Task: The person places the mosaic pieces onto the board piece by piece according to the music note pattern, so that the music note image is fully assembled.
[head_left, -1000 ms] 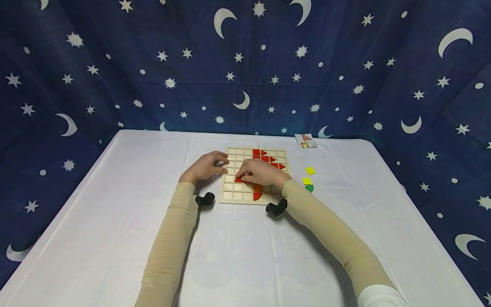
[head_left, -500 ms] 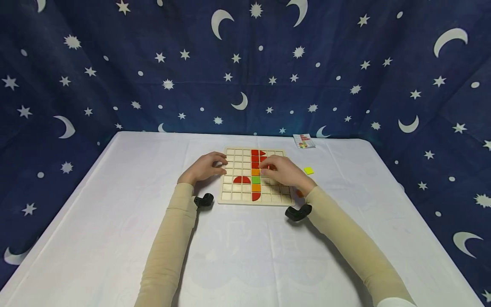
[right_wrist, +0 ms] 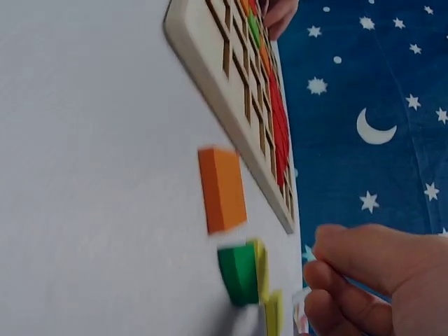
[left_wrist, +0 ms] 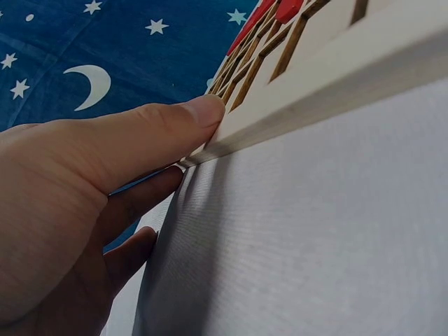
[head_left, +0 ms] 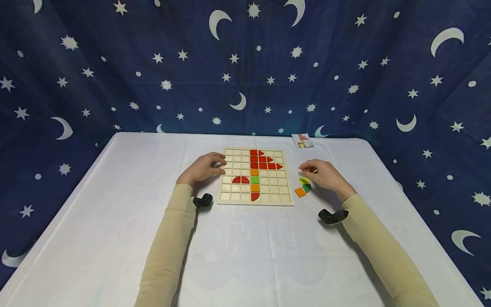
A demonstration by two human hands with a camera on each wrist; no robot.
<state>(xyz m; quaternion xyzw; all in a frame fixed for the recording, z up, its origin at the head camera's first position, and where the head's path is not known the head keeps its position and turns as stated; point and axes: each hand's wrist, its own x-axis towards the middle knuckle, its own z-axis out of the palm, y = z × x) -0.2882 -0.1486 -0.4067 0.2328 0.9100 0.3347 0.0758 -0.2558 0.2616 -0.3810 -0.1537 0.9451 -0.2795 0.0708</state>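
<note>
A wooden grid board (head_left: 270, 185) lies on the table with flat coloured pieces in its cells. Among them are a red half-round shape (head_left: 241, 180), a light green square (head_left: 255, 180) and rows of red pieces (head_left: 263, 165) ending in points. My left hand (head_left: 204, 167) rests against the board's left edge; in the left wrist view its thumb (left_wrist: 157, 129) touches the rim. To the right of the board, my right hand (head_left: 324, 174) hovers over loose pieces, its fingers loosely bent, with nothing visible in them. Under it lie yellow (head_left: 304, 181), green (head_left: 307, 187) and orange (head_left: 300, 192) pieces.
A small printed card (head_left: 302, 141) showing a coloured pattern lies at the back of the table, right of the board. White cloth (head_left: 238, 247) covers the table. A dark blue curtain (head_left: 145, 98) with moons and stars hangs behind it.
My right hand has left the board and moved right, over the loose pieces. The red half-round shape it was touching now lies uncovered on the grid. My left hand has stayed at the edge.
</note>
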